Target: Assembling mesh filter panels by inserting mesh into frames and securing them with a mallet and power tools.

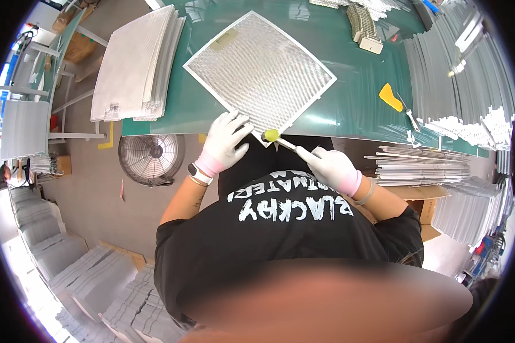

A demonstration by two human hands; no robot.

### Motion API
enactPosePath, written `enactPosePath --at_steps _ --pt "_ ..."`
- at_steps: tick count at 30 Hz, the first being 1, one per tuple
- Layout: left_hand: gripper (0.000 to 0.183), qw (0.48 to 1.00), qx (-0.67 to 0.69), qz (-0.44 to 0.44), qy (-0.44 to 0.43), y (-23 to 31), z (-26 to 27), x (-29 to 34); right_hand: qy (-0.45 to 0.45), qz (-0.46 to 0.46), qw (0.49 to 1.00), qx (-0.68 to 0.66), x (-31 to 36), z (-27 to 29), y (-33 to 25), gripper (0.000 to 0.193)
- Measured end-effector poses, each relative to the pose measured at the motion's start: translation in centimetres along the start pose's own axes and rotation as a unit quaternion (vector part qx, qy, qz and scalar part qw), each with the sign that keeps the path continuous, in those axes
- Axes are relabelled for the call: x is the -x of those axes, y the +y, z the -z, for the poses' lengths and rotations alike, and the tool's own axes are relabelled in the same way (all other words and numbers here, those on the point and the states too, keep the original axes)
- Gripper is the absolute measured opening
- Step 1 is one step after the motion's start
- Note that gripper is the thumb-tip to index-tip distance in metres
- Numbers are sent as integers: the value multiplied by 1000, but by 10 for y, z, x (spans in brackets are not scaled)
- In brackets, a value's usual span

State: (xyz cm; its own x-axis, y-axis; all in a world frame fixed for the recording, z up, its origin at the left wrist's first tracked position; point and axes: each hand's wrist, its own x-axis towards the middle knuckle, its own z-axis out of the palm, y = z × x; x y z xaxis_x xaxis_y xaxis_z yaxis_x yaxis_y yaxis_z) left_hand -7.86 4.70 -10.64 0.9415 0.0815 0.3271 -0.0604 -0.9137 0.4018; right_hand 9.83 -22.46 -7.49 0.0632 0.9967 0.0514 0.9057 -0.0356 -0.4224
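Observation:
A square mesh filter panel (269,68) with a thin white frame lies turned cornerwise on the green table, its nearest corner reaching past the front edge. My left hand (226,140), in a white glove with a pink cuff, holds the panel's left edge close to that corner, fingers over the frame. In my gloved right hand (332,170) is the handle of a small mallet. The yellow-green mallet head (272,135) is at the near corner of the panel, touching or just above it.
Several mesh panels (134,63) are stacked on the table's left end. A yellow scraper (390,98) and a screwdriver (411,117) lie to the right, before stacked grey frame strips (458,74). A floor fan (153,159) stands below left. Bundled strips (420,166) sit beneath the table's right side.

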Motion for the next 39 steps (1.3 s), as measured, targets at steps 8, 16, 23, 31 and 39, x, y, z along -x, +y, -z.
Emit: enactPosePath --at_steps 8,16,23,31,39 --pt "50 991 -76 -89 58 -2 -24 -18 3 -15 999 -35 7 5 2 55" --pt "32 940 -163 -298 3 32 128 -116 348 -158 906 -182 46 59 24 55" --pt "39 916 -219 -335 33 67 127 -213 321 -140 909 -224 52 160 -5 56" --pt "72 961 -79 -161 212 82 84 -204 433 28 893 -119 48 220 -31 66" --pt "66 952 -61 -161 252 86 82 -205 235 -70 968 60 36 198 -24 52"
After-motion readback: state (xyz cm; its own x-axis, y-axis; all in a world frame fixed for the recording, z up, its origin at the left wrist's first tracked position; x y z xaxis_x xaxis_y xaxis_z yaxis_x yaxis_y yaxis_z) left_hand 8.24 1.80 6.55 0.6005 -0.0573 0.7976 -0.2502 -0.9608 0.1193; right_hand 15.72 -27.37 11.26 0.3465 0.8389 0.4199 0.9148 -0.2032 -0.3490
